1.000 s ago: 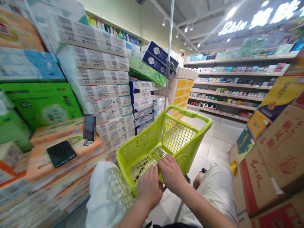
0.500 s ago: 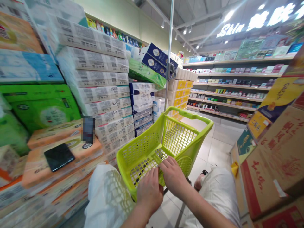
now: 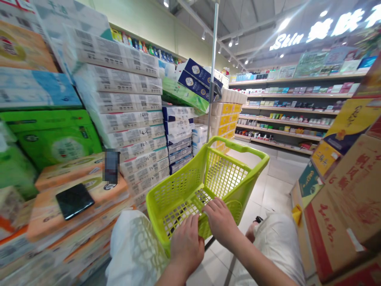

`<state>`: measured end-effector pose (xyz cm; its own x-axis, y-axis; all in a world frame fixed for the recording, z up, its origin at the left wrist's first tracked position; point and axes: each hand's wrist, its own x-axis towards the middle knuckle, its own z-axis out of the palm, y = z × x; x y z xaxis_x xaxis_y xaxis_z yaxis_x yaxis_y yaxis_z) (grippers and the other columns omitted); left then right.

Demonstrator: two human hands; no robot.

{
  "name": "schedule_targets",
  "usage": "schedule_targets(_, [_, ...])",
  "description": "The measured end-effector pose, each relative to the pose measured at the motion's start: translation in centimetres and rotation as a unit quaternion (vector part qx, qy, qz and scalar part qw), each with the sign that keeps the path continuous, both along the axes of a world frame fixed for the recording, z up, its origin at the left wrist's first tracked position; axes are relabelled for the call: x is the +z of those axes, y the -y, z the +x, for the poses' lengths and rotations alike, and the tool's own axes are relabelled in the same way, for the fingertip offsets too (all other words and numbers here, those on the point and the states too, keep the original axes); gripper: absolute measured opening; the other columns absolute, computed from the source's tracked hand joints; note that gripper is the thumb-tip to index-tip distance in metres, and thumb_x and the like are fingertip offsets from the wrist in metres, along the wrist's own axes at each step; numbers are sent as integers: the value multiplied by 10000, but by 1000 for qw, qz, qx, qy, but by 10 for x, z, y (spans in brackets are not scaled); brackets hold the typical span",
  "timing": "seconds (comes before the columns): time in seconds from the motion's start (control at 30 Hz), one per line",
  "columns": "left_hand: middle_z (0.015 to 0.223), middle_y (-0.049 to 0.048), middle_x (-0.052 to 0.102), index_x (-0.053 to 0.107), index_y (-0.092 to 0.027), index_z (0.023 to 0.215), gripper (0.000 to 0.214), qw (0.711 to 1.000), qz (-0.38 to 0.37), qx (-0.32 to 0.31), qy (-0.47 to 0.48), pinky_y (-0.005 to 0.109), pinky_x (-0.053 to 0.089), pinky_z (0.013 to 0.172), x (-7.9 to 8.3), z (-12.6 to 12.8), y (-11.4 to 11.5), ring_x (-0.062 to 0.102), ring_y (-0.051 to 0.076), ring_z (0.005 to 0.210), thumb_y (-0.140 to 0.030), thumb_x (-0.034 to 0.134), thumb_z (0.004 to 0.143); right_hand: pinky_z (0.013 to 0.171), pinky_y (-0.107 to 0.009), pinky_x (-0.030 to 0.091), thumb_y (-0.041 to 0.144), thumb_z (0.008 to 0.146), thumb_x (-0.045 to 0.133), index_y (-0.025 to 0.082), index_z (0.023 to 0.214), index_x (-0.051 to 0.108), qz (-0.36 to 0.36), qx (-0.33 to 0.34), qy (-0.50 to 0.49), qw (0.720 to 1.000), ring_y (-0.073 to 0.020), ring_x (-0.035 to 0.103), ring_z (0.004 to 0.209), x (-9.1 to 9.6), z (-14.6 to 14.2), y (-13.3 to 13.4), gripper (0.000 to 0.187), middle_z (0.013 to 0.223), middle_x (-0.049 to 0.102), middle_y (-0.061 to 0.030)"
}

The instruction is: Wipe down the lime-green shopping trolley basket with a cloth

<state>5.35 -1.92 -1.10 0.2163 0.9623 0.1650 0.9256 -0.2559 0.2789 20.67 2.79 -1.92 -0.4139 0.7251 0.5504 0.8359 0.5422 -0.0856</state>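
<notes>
In front of my knees stands a lime-green plastic shopping cart with perforated walls. No goods show in its basket. My left hand is closed over the near rim, fingers curled inward and thumb hidden beneath. Just right of it, my right hand wraps the same rim with its fingers over the edge. The cart's handle is on the far side, away from me. To my left, a black phone-like slab lies flat on an orange tissue pack, apart from both hands.
Tall stacks of wrapped packs rise on the left. A metal pole stands beyond the cart. Cardboard cartons line the right side. Stocked shelves run along the back. Pale floor tiles lie between.
My right hand has shifted very slightly right along the rim, and the cart's far end sits slightly farther right. Both hands keep their grip; the view tilts a little.
</notes>
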Motion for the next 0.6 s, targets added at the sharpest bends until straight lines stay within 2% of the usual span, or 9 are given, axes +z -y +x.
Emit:
schedule_targets(0.13, [1248, 104, 593, 493, -151, 1293, 560, 1000, -2, -3, -3, 353, 387, 1016, 0, -2, 0, 518, 229, 1173, -136, 441, 736, 881, -312, 361, 36, 798, 502, 222, 860, 647, -14, -50, 3, 999, -193, 492, 870, 10, 17, -9, 243, 834, 618, -32])
schedule_targets(0.23, [1234, 102, 598, 499, -153, 1284, 548, 1000, -5, -4, -2, 352, 387, 1016, 0, -1, -2, 519, 229, 1168, -146, 443, 739, 915, -332, 355, 30, 780, 517, 214, 848, 647, -5, -77, -19, 997, -201, 497, 869, 8, 12, -8, 235, 831, 615, -35])
schedule_targets(0.37, [1255, 108, 594, 504, -140, 1283, 561, 1000, -9, -3, 0, 362, 385, 1024, -1, -1, -3, 520, 239, 1171, -147, 452, 725, 956, -340, 343, 89, 798, 563, 207, 857, 636, 15, -12, -14, 1000, -196, 509, 863, -2, -13, 4, 151, 827, 607, -30])
schedule_targets(0.47, [1291, 107, 580, 496, -143, 1301, 573, 1000, -5, -4, -1, 366, 374, 1045, -5, -4, -2, 504, 238, 1208, -147, 454, 729, 911, -317, 361, 78, 806, 544, 217, 866, 636, 8, 11, 8, 1000, -185, 511, 852, 2, -8, 3, 177, 827, 608, -24])
schedule_targets(0.6, [1316, 99, 571, 486, -159, 1319, 575, 1000, 3, -11, -4, 367, 378, 1050, -11, -8, -3, 499, 236, 1227, -157, 461, 744, 921, -329, 353, 7, 774, 498, 221, 857, 644, 12, -73, -13, 997, -197, 507, 867, 12, 20, -8, 272, 826, 616, -31])
